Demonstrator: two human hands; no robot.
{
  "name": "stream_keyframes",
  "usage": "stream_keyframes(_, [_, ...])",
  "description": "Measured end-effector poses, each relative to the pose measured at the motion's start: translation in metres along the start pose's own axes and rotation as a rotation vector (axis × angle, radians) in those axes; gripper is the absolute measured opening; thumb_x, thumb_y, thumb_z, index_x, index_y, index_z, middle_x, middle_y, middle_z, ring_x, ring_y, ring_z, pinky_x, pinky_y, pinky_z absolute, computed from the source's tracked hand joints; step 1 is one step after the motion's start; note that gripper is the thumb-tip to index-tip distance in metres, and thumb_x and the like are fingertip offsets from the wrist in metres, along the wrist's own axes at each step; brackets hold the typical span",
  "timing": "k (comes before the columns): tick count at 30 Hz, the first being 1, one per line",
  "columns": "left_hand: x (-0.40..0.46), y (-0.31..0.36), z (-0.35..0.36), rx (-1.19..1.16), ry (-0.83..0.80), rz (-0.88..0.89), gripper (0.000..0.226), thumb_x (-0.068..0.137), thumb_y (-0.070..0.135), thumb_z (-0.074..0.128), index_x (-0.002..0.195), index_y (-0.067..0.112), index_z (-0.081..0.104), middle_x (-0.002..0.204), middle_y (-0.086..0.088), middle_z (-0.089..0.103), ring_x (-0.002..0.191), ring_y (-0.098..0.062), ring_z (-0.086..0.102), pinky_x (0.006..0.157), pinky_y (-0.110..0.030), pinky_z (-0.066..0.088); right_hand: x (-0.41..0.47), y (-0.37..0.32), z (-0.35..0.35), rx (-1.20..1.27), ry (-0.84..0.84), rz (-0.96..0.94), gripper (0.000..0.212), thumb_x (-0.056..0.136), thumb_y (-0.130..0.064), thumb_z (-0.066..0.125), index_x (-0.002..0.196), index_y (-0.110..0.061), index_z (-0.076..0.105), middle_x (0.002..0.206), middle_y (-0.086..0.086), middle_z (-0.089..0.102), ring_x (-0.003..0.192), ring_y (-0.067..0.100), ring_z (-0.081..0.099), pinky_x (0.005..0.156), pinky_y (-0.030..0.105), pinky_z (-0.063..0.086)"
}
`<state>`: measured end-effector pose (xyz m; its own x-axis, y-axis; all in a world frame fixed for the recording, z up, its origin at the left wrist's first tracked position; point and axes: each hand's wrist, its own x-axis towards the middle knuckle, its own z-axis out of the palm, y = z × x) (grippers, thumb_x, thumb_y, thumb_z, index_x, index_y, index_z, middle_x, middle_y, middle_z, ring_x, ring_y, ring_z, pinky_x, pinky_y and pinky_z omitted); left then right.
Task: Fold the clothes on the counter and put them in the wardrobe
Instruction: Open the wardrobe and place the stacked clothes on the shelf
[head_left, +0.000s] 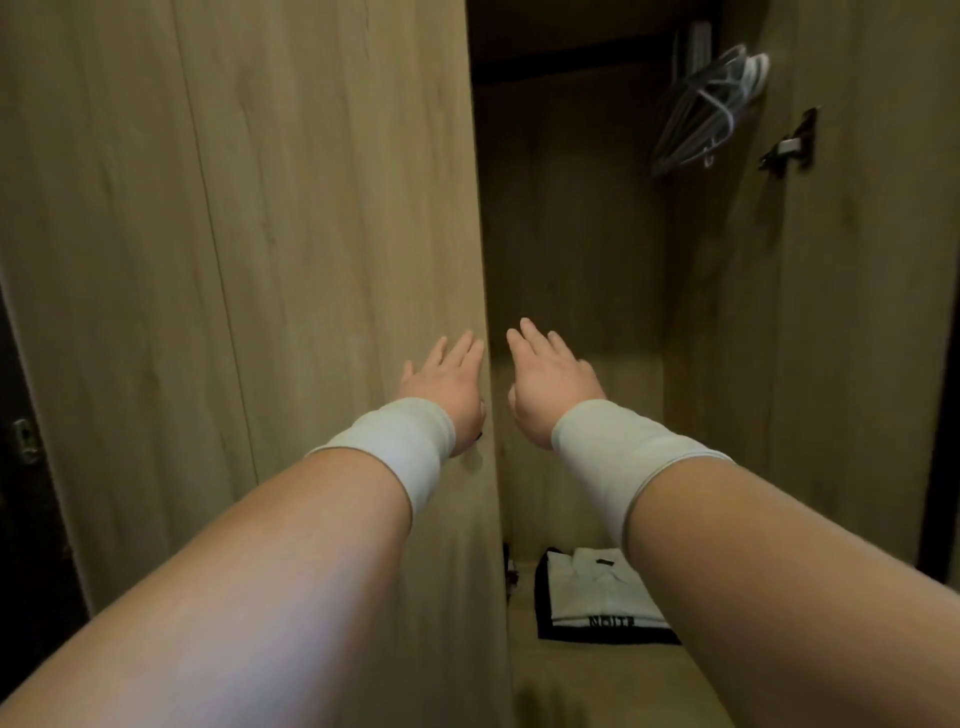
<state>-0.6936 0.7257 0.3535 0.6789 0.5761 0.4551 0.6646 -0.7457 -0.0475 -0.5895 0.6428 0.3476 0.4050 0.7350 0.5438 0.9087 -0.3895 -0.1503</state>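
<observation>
Below right hand, folded clothes on wardrobe floor; both hands flat, empty; left hand against wooden door.

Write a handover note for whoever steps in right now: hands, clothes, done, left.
Left hand: open, fingers straight, at the edge of the wardrobe door, holding nothing.
Right hand: open, reaching into the wardrobe, holding nothing.
Clothes: a folded stack, white on black, lies on the wardrobe floor. Hangers hang top right, bare.
Done: that stack is folded and put away.
Left: the counter is out of view, so check it for more clothes; the right-hand door stands open.
</observation>
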Motion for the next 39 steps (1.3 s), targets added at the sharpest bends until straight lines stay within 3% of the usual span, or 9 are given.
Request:
stream_keyframes(11, [-0.11,0.064,-0.08,-0.086,0.13,0.165,0.067,0.1,0.033,0.041,0.154,0.027,0.003,0.162,0.007,-0.005,0.149,-0.02,-0.004,0.119,-0.053,0.008,-0.141,-0.015,-0.102,-0.142,0.146,0.076,0.069,0.099,-0.023,0.048,0.155,-0.024,0.008,0.164,0.002,0.001,0.15,0.027,0.0,0.119,0.051,0.013])
stream_keyframes(16, [-0.136,0.101,-0.129,-0.09,0.235,0.207,0.068,0.1,0.035,0.041,0.154,0.026,0.002,0.162,0.006,-0.007,0.149,-0.02,-0.007,0.118,-0.053,0.006,-0.178,0.002,-0.162,-0.296,0.334,0.141,0.066,0.098,-0.032,0.045,0.155,-0.022,0.012,0.163,0.005,0.004,0.15,0.03,-0.002,0.119,0.052,0.01])
stream_keyframes(20, [-0.147,0.13,-0.159,-0.083,0.281,0.219,0.07,0.099,0.038,0.042,0.154,0.025,0.001,0.162,0.005,-0.009,0.149,-0.021,-0.008,0.118,-0.054,0.007,-0.202,0.022,-0.213,-0.394,0.446,0.217,0.068,0.096,-0.034,0.043,0.154,-0.021,0.012,0.163,0.007,-0.003,0.149,0.032,-0.012,0.117,0.057,0.0])
stream_keyframes(25, [-0.15,0.188,-0.178,-0.114,0.292,0.25,0.069,0.099,0.038,0.04,0.155,0.024,0.001,0.162,0.004,-0.01,0.149,-0.022,-0.009,0.119,-0.054,0.007,-0.232,0.083,-0.263,-0.39,0.466,0.397,0.073,0.094,-0.033,0.045,0.154,-0.019,0.005,0.162,0.009,-0.011,0.148,0.033,-0.016,0.116,0.059,-0.003])
stream_keyframes(28, [-0.151,0.224,-0.175,-0.139,0.258,0.272,0.069,0.1,0.038,0.039,0.155,0.023,0.0,0.162,0.003,-0.011,0.149,-0.022,-0.009,0.119,-0.054,0.006,-0.249,0.123,-0.272,-0.28,0.429,0.538,0.077,0.093,-0.032,0.045,0.154,-0.017,0.0,0.162,0.013,-0.007,0.149,0.034,-0.006,0.119,0.057,0.005])
stream_keyframes(30, [-0.152,0.247,-0.169,-0.154,0.237,0.287,0.069,0.1,0.037,0.039,0.155,0.023,0.0,0.162,0.004,-0.011,0.149,-0.022,-0.009,0.119,-0.054,0.006,-0.257,0.144,-0.271,-0.165,0.374,0.597,0.079,0.094,-0.032,0.046,0.154,-0.016,-0.003,0.162,0.014,-0.002,0.147,0.035,0.014,0.117,0.054,0.021])
stream_keyframes(33, [-0.152,0.276,-0.156,-0.171,0.209,0.287,0.069,0.1,0.038,0.04,0.155,0.024,0.0,0.162,0.004,-0.011,0.149,-0.022,-0.008,0.119,-0.054,0.005,-0.261,0.171,-0.265,0.023,0.288,0.645,0.08,0.095,-0.028,0.047,0.155,-0.014,-0.004,0.162,0.013,0.011,0.13,0.036,0.046,0.095,0.044,0.045])
stream_keyframes(35, [-0.152,0.288,-0.148,-0.167,0.185,0.279,0.07,0.099,0.04,0.04,0.154,0.025,0.0,0.162,0.004,-0.01,0.149,-0.022,-0.008,0.119,-0.054,0.005,-0.262,0.184,-0.261,0.115,0.297,0.644,0.077,0.094,-0.024,0.047,0.155,-0.013,0.002,0.158,0.012,0.023,0.121,0.034,0.053,0.082,0.039,0.048])
stream_keyframes(39, [-0.155,0.294,-0.135,-0.154,0.151,0.238,0.069,0.1,0.042,0.039,0.155,0.025,0.001,0.162,0.004,-0.009,0.149,-0.022,-0.007,0.119,-0.054,0.005,-0.264,0.192,-0.253,0.15,0.409,0.565,0.068,0.09,-0.022,0.048,0.152,-0.015,0.02,0.146,0.009,0.041,0.108,0.029,0.059,0.08,0.037,0.052])
